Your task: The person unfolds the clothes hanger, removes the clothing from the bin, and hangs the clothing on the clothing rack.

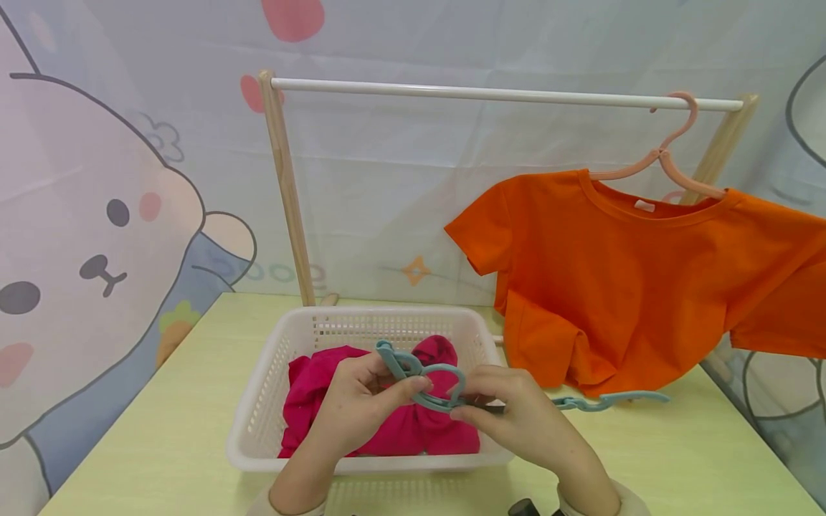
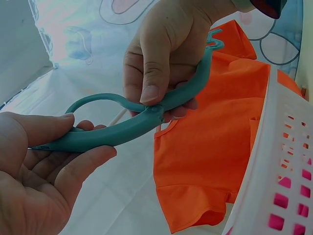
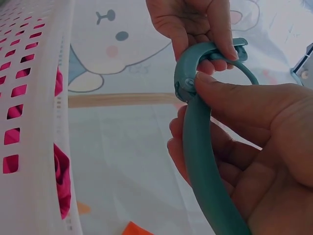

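Note:
Between my two hands, above the basket, is a teal folding clothes hanger (image 1: 442,406) with a ring-like hook. My left hand (image 1: 355,405) pinches one arm of it with thumb and fingers. Near the central joint, my right hand (image 1: 525,416) grips the other arm, as the right wrist view shows with the hanger (image 3: 200,152) across the fingers. Another teal piece (image 1: 635,395) shows beyond the right hand; I cannot tell whether it belongs to the same hanger. Below the hands, a crumpled magenta garment (image 1: 323,365) lies in the white plastic basket (image 1: 258,401).
An orange T-shirt (image 1: 632,279) hangs on a pink hanger (image 1: 677,136) from the white rail (image 1: 452,92) of a wooden-legged rack, at the right. Its hem reaches down to the pale yellow table (image 1: 168,416). A printed cloth backdrop (image 1: 387,186) stands behind.

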A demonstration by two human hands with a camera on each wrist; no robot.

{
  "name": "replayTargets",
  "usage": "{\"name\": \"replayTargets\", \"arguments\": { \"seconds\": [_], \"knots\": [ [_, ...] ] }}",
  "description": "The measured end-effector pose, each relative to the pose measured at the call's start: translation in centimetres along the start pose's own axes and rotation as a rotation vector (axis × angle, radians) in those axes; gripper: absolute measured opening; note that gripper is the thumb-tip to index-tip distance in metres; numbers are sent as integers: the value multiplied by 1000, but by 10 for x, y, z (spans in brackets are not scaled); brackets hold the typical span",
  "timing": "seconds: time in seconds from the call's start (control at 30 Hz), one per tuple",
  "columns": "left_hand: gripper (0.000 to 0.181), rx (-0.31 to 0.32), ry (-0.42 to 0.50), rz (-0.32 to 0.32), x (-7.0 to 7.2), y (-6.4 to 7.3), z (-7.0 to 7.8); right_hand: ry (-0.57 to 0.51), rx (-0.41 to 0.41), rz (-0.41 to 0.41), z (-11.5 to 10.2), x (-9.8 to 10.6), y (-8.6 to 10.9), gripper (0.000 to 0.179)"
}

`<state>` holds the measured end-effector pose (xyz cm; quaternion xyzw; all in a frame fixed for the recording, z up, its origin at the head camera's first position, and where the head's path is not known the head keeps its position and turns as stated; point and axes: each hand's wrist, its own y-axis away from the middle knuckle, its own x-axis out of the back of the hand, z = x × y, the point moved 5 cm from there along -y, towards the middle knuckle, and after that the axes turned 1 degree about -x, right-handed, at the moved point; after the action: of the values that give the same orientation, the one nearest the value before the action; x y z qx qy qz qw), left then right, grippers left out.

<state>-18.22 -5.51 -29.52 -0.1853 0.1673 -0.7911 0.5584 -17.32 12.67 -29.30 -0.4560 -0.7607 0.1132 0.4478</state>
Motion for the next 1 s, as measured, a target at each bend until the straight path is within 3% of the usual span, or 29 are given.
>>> {"name": "replayTargets", "arguments": {
  "seconds": [0.3,0.57,0.8,1.0],
  "knots": [
    [20,14,15,6,0,1,-1,9,31,30,0,0,0,10],
    [23,-11,55,18,2,0,-2,11,59,76,1,3,0,13],
    [28,-66,184,43,3,-1,-4,12,53,148,0,9,0,17],
    [9,-98,283,72,1,-3,-6,25,34,218,-2,14,1,19]
  ]
}}
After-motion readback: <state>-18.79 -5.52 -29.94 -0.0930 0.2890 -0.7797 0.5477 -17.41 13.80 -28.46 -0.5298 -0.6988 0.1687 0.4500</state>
